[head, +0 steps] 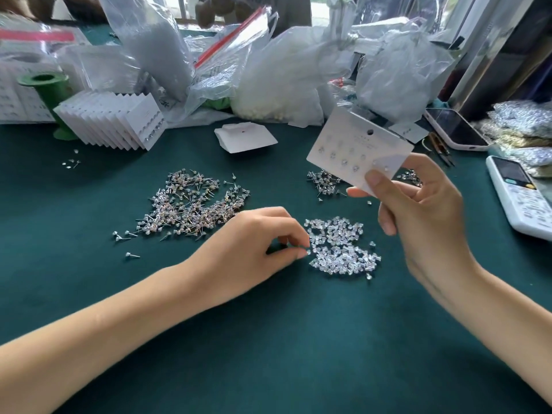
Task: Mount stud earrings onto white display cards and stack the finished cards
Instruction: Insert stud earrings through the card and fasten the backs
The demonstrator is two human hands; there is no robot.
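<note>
A stack of finished cards (pixel 115 124) is stood at upper left; the left hand (pixel 257 246) is curled at centre, fingertips pinching a clear back (pixel 307 251) beside the pile of backs (pixel 340 246); a white display card (pixel 358 147) is held up at right, pinched by the right hand (pixel 418 210).

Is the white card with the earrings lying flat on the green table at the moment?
No, the right hand holds the card up in the air, above the table.

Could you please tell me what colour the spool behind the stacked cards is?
The spool is green; head view.
</note>
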